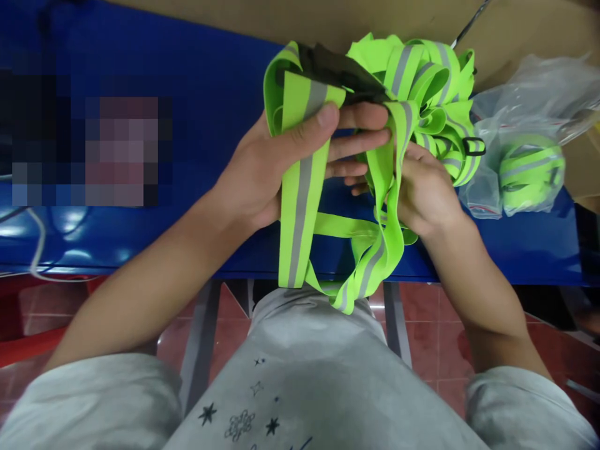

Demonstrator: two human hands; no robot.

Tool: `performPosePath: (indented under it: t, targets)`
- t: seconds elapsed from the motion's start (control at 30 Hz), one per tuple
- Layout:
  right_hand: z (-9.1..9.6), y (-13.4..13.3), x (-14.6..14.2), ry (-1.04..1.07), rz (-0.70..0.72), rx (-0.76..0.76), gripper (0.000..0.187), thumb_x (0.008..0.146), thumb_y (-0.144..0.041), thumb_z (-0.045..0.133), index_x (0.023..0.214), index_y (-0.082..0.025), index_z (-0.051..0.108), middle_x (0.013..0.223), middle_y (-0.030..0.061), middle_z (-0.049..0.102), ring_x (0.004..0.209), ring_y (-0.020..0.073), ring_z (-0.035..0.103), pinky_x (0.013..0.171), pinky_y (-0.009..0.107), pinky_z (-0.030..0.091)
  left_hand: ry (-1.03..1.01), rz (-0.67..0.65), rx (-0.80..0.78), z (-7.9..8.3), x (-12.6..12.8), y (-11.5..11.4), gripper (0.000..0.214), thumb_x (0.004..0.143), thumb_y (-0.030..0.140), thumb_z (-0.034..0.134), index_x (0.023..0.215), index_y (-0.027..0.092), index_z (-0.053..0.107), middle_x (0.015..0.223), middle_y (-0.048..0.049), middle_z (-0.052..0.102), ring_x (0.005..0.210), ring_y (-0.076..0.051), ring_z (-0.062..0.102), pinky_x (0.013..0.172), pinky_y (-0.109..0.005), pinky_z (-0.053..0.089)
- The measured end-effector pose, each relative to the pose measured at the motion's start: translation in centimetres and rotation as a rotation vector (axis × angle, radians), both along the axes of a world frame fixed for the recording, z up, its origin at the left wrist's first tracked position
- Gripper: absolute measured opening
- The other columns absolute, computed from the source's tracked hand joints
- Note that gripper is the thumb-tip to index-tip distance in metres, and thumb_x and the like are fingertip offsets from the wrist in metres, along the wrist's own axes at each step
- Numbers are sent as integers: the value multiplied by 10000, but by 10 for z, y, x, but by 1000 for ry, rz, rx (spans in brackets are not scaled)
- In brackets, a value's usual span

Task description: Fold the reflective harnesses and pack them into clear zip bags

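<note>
A neon yellow-green reflective strap [304, 206] with a grey stripe hangs in loops in front of me. My left hand [276, 150] holds one fold of it, thumb on top and fingers reaching behind. My right hand [424, 187] is closed around another length of the strap, its fingers partly hidden behind the band. Above my left fingers lies a dark piece of fabric [340, 69] beside the strap. A heap of similar reflective straps [435, 81], with a black buckle [474, 147], lies just beyond my right hand.
On the right of the blue table [220, 81] lies a clear plastic bag [532, 165] with a rolled green strap inside. Brown cardboard [234, 15] borders the far side. A white cable [40, 244] crosses the left edge, near a pixelated patch.
</note>
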State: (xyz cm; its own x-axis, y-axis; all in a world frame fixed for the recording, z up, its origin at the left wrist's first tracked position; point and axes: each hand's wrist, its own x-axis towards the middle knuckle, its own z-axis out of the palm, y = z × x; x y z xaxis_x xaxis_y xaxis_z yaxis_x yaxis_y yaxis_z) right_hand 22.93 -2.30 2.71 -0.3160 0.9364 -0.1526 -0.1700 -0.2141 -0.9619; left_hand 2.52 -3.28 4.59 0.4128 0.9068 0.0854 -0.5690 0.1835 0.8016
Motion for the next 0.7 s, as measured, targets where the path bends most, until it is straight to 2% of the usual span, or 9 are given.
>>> performPosePath:
  t: [0.1, 0.2, 0.27, 0.33, 0.4, 0.47, 0.53, 0.6, 0.7]
  targets:
    - [7, 1, 1, 119, 92, -120, 309, 986, -526, 623, 1060, -249, 739, 964, 14, 768, 818, 171, 738, 783, 333, 671, 34, 61, -17, 5, 3, 1, 192, 1067, 293, 598, 1098, 167, 740, 1252, -18, 743, 1145, -172, 708, 864, -240, 633]
    - [9, -2, 1, 33, 146, -35, 308, 901, -538, 755, 1040, -265, 717, 964, 1, 759, 832, 174, 734, 776, 329, 675, 96, 177, -6, 2, 5, 2, 213, 1016, 370, 696, 1062, 162, 687, 1143, -27, 730, 953, -137, 698, 738, -233, 609]
    - [8, -5, -1, -68, 128, 13, 308, 846, -496, 832, 993, -267, 687, 932, 3, 750, 837, 189, 731, 798, 356, 675, 165, 247, 17, -4, 7, 3, 289, 984, 455, 728, 1026, 176, 666, 1008, -26, 707, 823, -137, 674, 666, -261, 585]
    - [5, -7, -3, -130, 65, 45, 286, 855, -464, 832, 996, -274, 672, 943, 12, 749, 856, 201, 728, 813, 378, 670, 209, 195, 34, -11, 8, 4, 318, 960, 484, 752, 975, 177, 671, 890, -17, 673, 749, -143, 661, 654, -287, 574]
    - [3, -8, -4, -149, -23, 107, 244, 881, -439, 813, 998, -276, 673, 1000, 24, 752, 918, 207, 724, 845, 376, 658, 232, 36, 18, -17, 8, 4, 315, 905, 450, 824, 942, 167, 690, 858, -13, 666, 764, -150, 671, 724, -307, 580]
    - [2, -8, -3, -160, -60, 168, 219, 896, -433, 804, 976, -272, 679, 1053, 25, 745, 1022, 215, 713, 900, 373, 642, 248, -61, -22, -21, 9, 4, 320, 811, 373, 918, 932, 160, 713, 886, -10, 687, 861, -165, 697, 829, -312, 572]
    - [2, -8, 1, -199, -20, 181, 217, 903, -441, 799, 934, -265, 676, 1045, 22, 731, 1129, 236, 689, 931, 379, 634, 255, -63, -50, -23, 11, 4, 332, 787, 334, 931, 1011, 174, 745, 957, -11, 726, 998, -194, 721, 923, -328, 569]
    - [1, -8, 3, -259, 53, 164, 236, 880, -433, 823, 896, -261, 662, 992, 19, 712, 1204, 266, 662, 928, 389, 638, 245, -14, -19, -26, 12, 3, 299, 823, 316, 892, 1065, 200, 760, 1020, -12, 759, 1097, -214, 728, 989, -350, 573]
    - [-2, -10, 2, -306, 98, 181, 290, 796, -392, 897, 883, -254, 658, 954, 19, 696, 1228, 293, 644, 925, 399, 636, 252, 71, 64, -32, 12, 1, 265, 781, 277, 911, 1000, 224, 771, 1095, 11, 776, 1163, -211, 718, 1081, -355, 553]
